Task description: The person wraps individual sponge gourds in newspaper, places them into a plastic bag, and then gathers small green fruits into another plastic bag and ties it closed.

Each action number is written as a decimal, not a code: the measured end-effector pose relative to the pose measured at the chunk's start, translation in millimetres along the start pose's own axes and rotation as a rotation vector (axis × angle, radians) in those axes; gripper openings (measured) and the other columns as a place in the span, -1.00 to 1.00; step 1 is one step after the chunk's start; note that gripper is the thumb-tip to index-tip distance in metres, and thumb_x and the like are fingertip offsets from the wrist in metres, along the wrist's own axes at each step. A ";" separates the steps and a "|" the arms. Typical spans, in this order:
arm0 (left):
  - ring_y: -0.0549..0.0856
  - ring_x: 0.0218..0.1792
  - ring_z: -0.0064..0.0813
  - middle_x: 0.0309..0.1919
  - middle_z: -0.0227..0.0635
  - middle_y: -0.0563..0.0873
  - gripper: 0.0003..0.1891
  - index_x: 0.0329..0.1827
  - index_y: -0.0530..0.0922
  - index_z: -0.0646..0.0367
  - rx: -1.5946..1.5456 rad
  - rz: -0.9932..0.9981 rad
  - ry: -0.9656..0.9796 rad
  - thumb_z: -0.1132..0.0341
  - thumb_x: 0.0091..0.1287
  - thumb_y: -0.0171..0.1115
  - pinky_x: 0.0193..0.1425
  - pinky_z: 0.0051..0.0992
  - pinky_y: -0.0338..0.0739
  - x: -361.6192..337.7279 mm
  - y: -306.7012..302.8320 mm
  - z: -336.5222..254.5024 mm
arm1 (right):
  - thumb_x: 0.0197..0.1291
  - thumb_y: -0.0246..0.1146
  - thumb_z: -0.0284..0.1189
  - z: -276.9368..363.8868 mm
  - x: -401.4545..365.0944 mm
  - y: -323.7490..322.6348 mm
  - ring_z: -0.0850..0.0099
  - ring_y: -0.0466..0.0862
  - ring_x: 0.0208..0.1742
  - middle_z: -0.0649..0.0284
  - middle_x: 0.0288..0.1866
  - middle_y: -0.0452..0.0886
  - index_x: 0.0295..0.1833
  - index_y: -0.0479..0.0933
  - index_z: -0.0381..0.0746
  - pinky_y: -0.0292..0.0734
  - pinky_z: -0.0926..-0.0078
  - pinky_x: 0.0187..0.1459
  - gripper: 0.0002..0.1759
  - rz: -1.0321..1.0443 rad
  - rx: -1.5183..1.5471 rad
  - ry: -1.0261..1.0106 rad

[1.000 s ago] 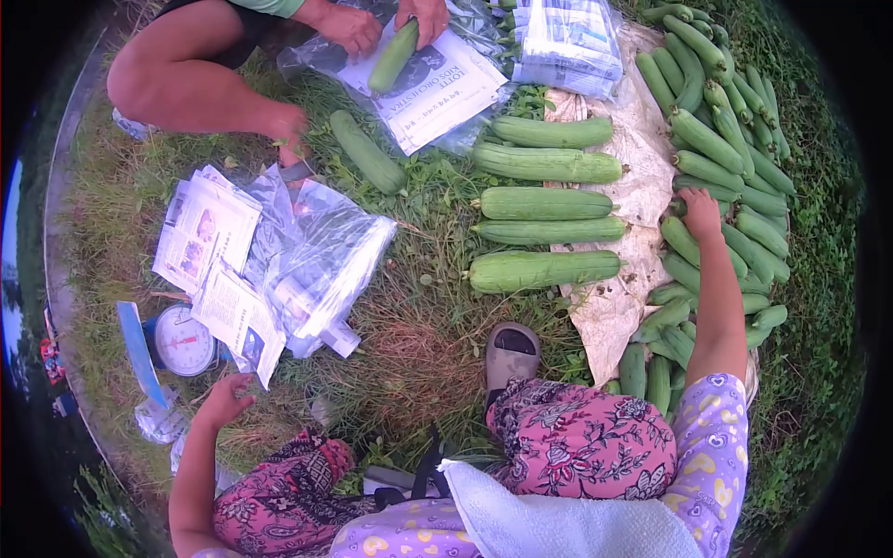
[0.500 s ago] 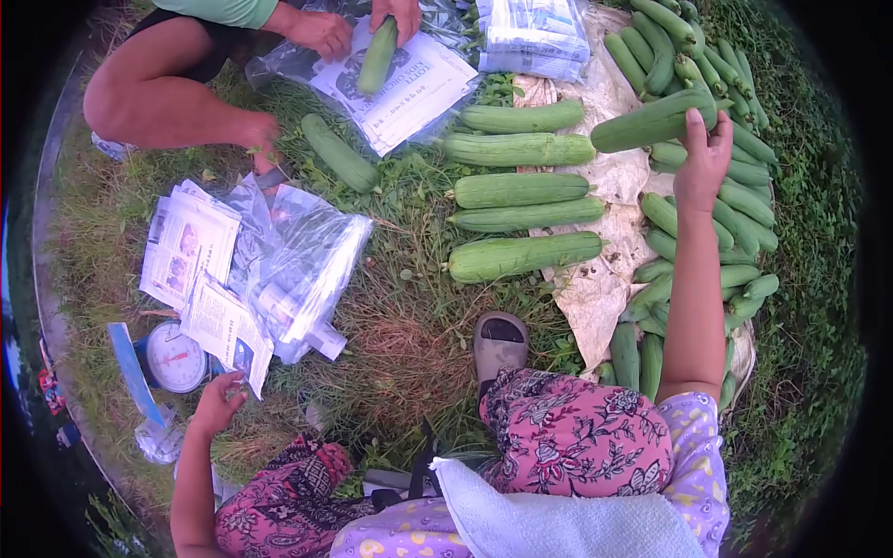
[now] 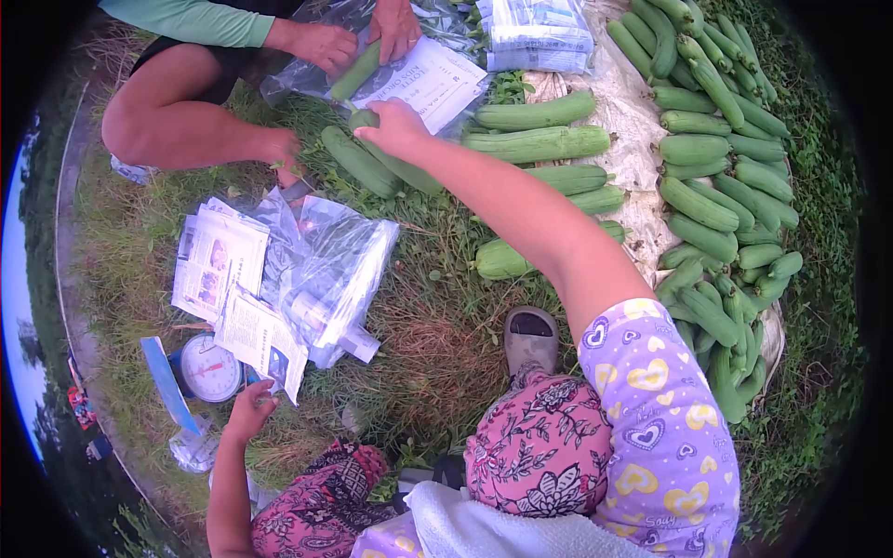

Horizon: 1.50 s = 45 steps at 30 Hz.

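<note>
My right hand [image 3: 395, 130] reaches to the far side, wrapped around one end of a green luffa gourd [image 3: 409, 167]. This gourd lies low over the grass beside another luffa [image 3: 361, 163]. My left hand [image 3: 251, 409] holds nothing, its fingers loosely curled and apart. It is close to the lower edge of the newspaper sheets [image 3: 256, 339] and to a round dial scale [image 3: 210, 368]. Clear plastic bags [image 3: 326, 270] lie against the newspaper. Across from me, a co-worker's hands [image 3: 395, 28] hold a luffa [image 3: 358, 73] on printed paper [image 3: 437, 88].
Several luffas [image 3: 539, 142] lie in a row on grass and a pale cloth sheet [image 3: 642, 223]. A large pile of luffas [image 3: 707, 205] covers the right side. Newspaper-wrapped bundles in plastic [image 3: 535, 33] sit at the top. The co-worker's leg [image 3: 186, 121] is at upper left.
My right hand has carried the luffa from above the pile leftward to the grass near the co-worker. The co-worker's luffa has tilted and shifted left. My left hand stays near the newspaper.
</note>
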<state>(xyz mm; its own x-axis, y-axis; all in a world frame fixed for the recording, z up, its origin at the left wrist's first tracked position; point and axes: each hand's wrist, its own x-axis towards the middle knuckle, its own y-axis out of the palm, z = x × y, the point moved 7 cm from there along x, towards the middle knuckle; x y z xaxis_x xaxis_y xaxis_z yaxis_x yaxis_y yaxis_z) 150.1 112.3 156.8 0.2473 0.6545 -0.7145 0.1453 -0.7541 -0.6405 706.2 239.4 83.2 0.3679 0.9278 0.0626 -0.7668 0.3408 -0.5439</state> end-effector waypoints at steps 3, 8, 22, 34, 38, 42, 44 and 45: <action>0.66 -0.03 -0.38 0.02 -0.19 0.66 -0.54 0.18 0.49 0.29 -0.016 0.007 -0.038 0.37 0.20 0.31 0.03 -0.38 0.54 -4.6 1.8 -1.9 | 0.03 0.39 -0.19 -14.9 -7.2 11.0 0.06 0.58 0.04 -0.06 -0.01 0.56 0.10 0.56 -0.26 0.47 0.25 0.12 -0.46 -0.075 0.086 -0.030; 0.64 0.00 -0.40 0.06 -0.22 0.64 -0.52 0.21 0.47 0.30 -0.122 0.072 -0.022 0.39 0.21 0.30 0.06 -0.41 0.52 -7.8 21.0 40.2 | 0.03 0.38 -0.27 -46.2 -63.3 -77.4 0.21 0.61 -0.05 0.09 -0.07 0.58 0.03 0.59 -0.19 0.51 0.32 0.03 -0.57 -0.101 0.096 -0.035; 0.62 0.02 -0.42 0.00 -0.18 0.64 -0.51 0.23 0.44 0.35 -0.259 0.071 -0.084 0.41 0.22 0.26 0.09 -0.45 0.53 -9.0 24.1 32.2 | 0.04 0.25 -0.46 -263.2 -197.8 -388.1 0.22 0.39 0.30 0.25 0.22 0.45 0.22 0.42 -0.03 0.29 -0.05 0.24 -0.46 -0.161 -1.377 0.301; 0.66 -0.04 -0.41 0.00 -0.19 0.66 -0.53 0.19 0.49 0.26 0.000 0.014 0.008 0.39 0.20 0.31 0.00 -0.42 0.53 -7.2 4.5 -6.6 | -0.08 0.42 -0.02 -126.6 -70.2 -276.2 0.22 0.68 -0.06 0.02 -0.06 0.65 0.11 0.47 -0.28 0.55 0.37 -0.01 -0.28 -0.418 -0.201 -0.012; 0.67 -0.05 -0.41 -0.02 -0.19 0.67 -0.54 0.19 0.50 0.25 -0.035 0.002 0.020 0.38 0.20 0.32 0.00 -0.43 0.53 -5.8 4.6 -2.0 | -0.16 0.34 0.21 -73.1 0.5 -136.8 0.22 0.70 -0.14 0.00 -0.10 0.67 0.11 0.53 -0.33 0.57 0.34 -0.07 -0.10 -0.002 -0.080 0.165; 0.66 -0.05 -0.41 0.00 -0.20 0.66 -0.55 0.18 0.50 0.27 -0.076 0.000 -0.008 0.38 0.21 0.32 0.02 -0.43 0.53 -2.5 1.3 -0.8 | -0.12 0.38 0.13 -64.6 18.6 -21.1 0.23 0.70 -0.13 0.01 -0.14 0.68 0.09 0.56 -0.34 0.57 0.34 -0.07 -0.17 0.254 0.142 0.313; 0.66 -0.03 -0.42 0.02 -0.20 0.65 -0.55 0.18 0.50 0.28 -0.096 0.005 -0.027 0.38 0.22 0.31 0.03 -0.43 0.52 -3.6 0.9 1.6 | -0.08 0.40 0.04 -63.4 13.3 15.6 0.23 0.69 -0.08 0.02 -0.13 0.69 0.09 0.56 -0.34 0.57 0.34 -0.03 -0.25 0.254 0.259 0.341; 0.65 -0.02 -0.42 0.03 -0.20 0.65 -0.55 0.19 0.49 0.28 -0.101 0.010 -0.033 0.38 0.22 0.31 0.04 -0.43 0.52 -3.0 1.2 -0.2 | -0.07 0.41 0.00 -60.8 11.8 24.3 0.23 0.69 -0.06 0.02 -0.11 0.69 0.09 0.56 -0.34 0.56 0.35 0.00 -0.28 0.223 0.212 0.285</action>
<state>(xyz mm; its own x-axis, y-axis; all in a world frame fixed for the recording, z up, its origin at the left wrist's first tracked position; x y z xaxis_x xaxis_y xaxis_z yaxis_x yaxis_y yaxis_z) 149.8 109.4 158.2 0.2177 0.6472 -0.7306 0.2394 -0.7610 -0.6029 723.9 249.4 19.7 0.2888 0.9132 -0.2875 -0.9244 0.1879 -0.3319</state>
